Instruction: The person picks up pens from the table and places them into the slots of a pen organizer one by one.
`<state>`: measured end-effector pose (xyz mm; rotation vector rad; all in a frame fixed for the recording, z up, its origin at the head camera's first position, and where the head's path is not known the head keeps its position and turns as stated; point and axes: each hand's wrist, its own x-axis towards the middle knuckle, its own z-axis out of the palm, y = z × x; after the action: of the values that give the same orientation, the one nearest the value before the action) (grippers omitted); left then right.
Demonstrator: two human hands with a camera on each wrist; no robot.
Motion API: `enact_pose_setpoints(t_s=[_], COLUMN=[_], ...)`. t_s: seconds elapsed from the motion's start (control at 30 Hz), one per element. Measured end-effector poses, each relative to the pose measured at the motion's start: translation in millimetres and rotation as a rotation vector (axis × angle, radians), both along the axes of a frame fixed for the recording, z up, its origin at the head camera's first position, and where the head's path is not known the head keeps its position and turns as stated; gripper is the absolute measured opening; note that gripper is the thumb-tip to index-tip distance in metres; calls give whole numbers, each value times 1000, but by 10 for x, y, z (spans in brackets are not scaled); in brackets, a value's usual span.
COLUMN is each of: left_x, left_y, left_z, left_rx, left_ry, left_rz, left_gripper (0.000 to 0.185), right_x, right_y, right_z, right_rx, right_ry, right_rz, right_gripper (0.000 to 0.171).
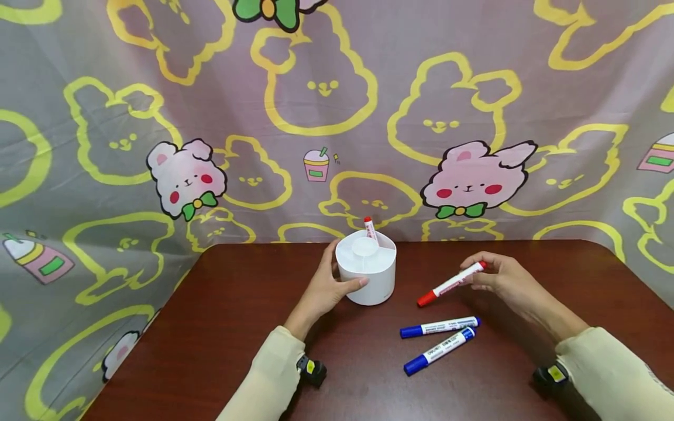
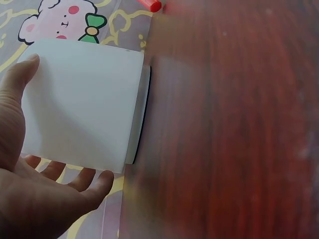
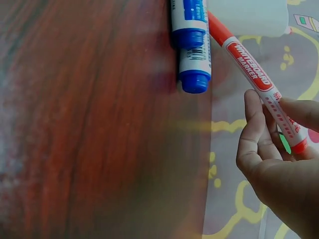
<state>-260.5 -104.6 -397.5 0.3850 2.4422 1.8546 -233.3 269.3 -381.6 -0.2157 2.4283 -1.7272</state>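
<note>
My left hand (image 1: 332, 286) grips the white round pen holder (image 1: 376, 289) from its left side, thumb across the front and fingers behind. The holder stands upright on the table and has several compartments; a red marker (image 1: 370, 228) leans in the back right one. In the left wrist view the holder's smooth wall (image 2: 84, 104) fills the space by my thumb. My right hand (image 1: 500, 280) pinches another red whiteboard marker (image 1: 453, 283) near its end, red cap pointing down and left, right of the holder. The right wrist view shows thumb and fingers around this marker (image 3: 251, 67).
Two blue markers lie on the dark wooden table (image 1: 237, 333) in front of the holder: the farther blue marker (image 1: 439, 327) and the nearer blue marker (image 1: 439, 351), their right ends close together. A patterned cloth (image 1: 337, 146) hangs behind the table's back edge.
</note>
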Motion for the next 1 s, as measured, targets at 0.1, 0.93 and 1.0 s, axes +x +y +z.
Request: enact_pose_setpoints(t_s=[0.1,0.93,1.0], left_x=[0,10,6], left_y=[4,25,24], left_z=[-14,-10,0], left_rx=[-14,1,-1], left_ry=[-2,22,24], left_rz=[2,-13,-14], left_gripper=[108,105,105], right_x=[0,-84,-91], right_y=[8,-127,-162], right_z=[-5,366,417], right_rx=[-42,-303,-311], right_ry=[-6,126,131], right_rz=[-7,32,32], right_gripper=[33,21,21])
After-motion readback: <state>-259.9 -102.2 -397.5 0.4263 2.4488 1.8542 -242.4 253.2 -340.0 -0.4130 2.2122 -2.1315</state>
